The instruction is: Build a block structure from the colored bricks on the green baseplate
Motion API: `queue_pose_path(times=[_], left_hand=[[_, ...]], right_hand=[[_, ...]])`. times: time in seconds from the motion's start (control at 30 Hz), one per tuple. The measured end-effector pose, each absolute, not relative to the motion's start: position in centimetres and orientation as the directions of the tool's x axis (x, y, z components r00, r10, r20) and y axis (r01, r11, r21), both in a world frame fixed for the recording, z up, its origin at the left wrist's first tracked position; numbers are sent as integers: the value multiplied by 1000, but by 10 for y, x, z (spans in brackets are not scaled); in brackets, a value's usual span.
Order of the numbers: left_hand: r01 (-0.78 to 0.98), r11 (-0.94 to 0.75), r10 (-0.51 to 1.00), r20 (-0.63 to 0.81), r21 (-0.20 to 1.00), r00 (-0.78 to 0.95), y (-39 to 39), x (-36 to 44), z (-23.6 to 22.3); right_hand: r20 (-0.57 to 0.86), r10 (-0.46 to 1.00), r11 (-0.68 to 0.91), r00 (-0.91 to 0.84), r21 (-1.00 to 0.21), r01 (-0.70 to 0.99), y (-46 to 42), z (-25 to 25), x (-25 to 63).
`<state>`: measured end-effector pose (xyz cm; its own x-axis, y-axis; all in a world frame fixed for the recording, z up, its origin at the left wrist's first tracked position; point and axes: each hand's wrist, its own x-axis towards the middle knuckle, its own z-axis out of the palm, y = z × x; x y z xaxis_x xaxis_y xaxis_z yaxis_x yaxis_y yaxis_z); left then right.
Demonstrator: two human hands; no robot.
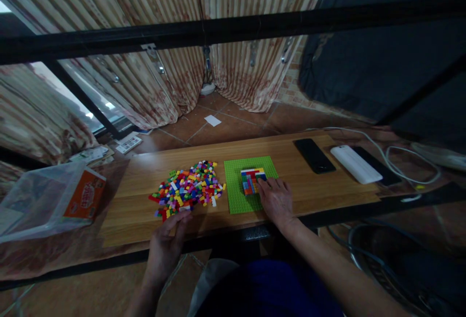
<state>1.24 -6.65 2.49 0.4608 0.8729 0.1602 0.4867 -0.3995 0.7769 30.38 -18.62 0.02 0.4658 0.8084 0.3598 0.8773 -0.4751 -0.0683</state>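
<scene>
A small block of multicoloured toy bricks (251, 182) stands on a green studded baseplate (235, 203). My right hand (278, 200) rests over its right side, fingers bent and pinched together at a dark blue brick on the top edge; the fingertips are partly hidden. To the left lies a loose pile of small toy bricks (192, 186) in many colours. At the pile's near edge is my left hand (167, 239), palm turned partly up, thumb and fingers apart, close to a few bricks. I see nothing held between its fingers.
On the wooden board (134, 186), a black phone (315, 156) lies right of the baseplate. Beyond it are a white power bank (356, 164), a dark flat object and a white cable (386, 149). A clear plastic bin (47, 195) with an orange label stands far left.
</scene>
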Motion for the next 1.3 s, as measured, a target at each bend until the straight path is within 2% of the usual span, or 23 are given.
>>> queue_pose_path(times=[0.2, 0.27, 0.43, 0.53, 0.67, 0.77, 0.93, 1.1, 1.3], left_hand=[[467, -413, 878, 206, 781, 432, -60, 13, 34], [473, -417, 882, 219, 776, 418, -59, 10, 35], [494, -404, 899, 236, 770, 368, -55, -1, 39], [532, -402, 909, 258, 745, 327, -40, -4, 42], [642, -480, 877, 306, 599, 370, 3, 6, 42], [707, -512, 859, 285, 487, 425, 43, 22, 42], [810, -524, 843, 25, 263, 538, 87, 47, 42], [810, -539, 820, -76, 231, 567, 100, 59, 38], [812, -523, 833, -48, 259, 551, 98, 56, 48]], right_hand=[[320, 820, -456, 474, -135, 880, -188, 7, 311], [319, 808, -451, 496, -207, 868, -189, 8, 315], [390, 712, -384, 584, -480, 789, -202, -3, 315], [394, 672, -374, 628, -552, 746, -223, -17, 316], [357, 645, -435, 675, -555, 709, -255, -35, 331], [350, 592, -512, 726, -532, 674, -272, -44, 345], [360, 578, -531, 732, -516, 673, -279, -53, 354], [418, 572, -505, 705, -497, 705, -273, -58, 353], [304, 580, -530, 756, -564, 634, -274, -59, 359]])
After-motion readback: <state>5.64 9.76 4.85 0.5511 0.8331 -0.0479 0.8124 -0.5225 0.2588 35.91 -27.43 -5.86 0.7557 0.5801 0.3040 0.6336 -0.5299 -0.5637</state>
